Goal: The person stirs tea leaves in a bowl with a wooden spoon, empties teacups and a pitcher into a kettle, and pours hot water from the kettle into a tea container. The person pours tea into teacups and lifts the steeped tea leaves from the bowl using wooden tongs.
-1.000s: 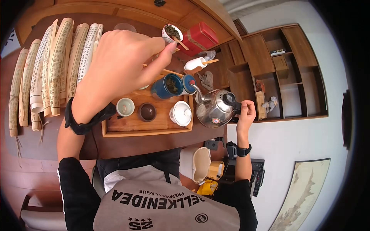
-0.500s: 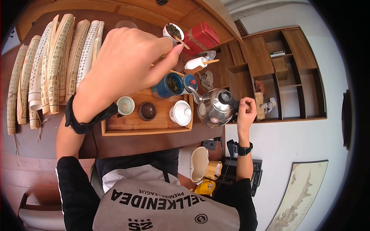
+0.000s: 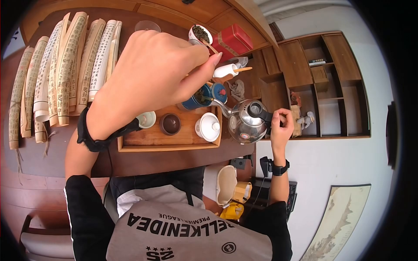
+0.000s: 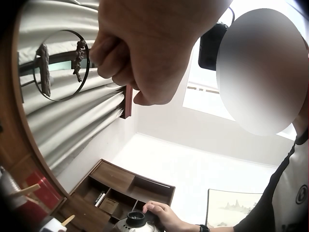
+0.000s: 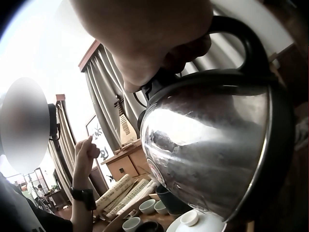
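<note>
My right hand (image 3: 282, 126) grips the black handle of a steel kettle (image 3: 247, 124), held by the right end of the wooden tray (image 3: 170, 148). Its spout points left, with the tip overlapping the blue canister (image 3: 191, 103) in the head view. Large in the right wrist view is the kettle's shiny side (image 5: 207, 140). My left hand (image 3: 161, 69) is raised over the tray with curled fingers and nothing visible inside; the left wrist view shows it as a fist (image 4: 140, 58). A white lidded bowl (image 3: 207, 127), a brown cup (image 3: 170, 125) and a pale cup (image 3: 147, 119) stand on the tray.
Long paper scrolls (image 3: 65, 74) lie on the left of the table. Farther back are a bowl of dry leaves (image 3: 200, 33) with a wooden stick, a red box (image 3: 235, 40) and a white tool holder (image 3: 225, 70). A blue lid (image 3: 219, 92) sits beside the canister.
My left hand has drifted to the right above the tray, now covering more of the canister. The kettle's spout tip has come down and left toward the canister. My right hand keeps its grip.
</note>
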Available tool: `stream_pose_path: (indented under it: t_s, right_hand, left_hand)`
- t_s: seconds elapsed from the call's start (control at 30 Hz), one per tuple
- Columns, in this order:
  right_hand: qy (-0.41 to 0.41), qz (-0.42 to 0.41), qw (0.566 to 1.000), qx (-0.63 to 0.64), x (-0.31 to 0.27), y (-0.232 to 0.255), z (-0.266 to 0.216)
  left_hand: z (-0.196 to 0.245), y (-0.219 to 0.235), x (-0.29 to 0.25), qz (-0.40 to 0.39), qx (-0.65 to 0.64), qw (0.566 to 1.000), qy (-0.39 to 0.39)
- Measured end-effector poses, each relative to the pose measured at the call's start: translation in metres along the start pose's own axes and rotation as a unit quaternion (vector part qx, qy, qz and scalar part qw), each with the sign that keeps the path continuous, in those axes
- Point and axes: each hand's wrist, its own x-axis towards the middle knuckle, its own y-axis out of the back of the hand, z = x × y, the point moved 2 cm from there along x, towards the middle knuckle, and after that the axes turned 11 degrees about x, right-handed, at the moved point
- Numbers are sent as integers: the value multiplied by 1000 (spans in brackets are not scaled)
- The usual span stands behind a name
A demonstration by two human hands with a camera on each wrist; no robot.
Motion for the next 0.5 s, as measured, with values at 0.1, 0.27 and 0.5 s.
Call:
stream_pose_path:
  t_s: [0.1,0.27,0.5]
  right_hand:
    - [2,1,1000,-7,2,1,0]
    - [30,-5,999,-21,4,-1,-4]
    - [27,-6,999,-28,7,2,-7]
  left_hand:
    - [0,1,0,2,0,1000,-3]
    - [1,1,0,-1,0,1000,-4]
    - [1,1,0,-1,-3,1000,-8]
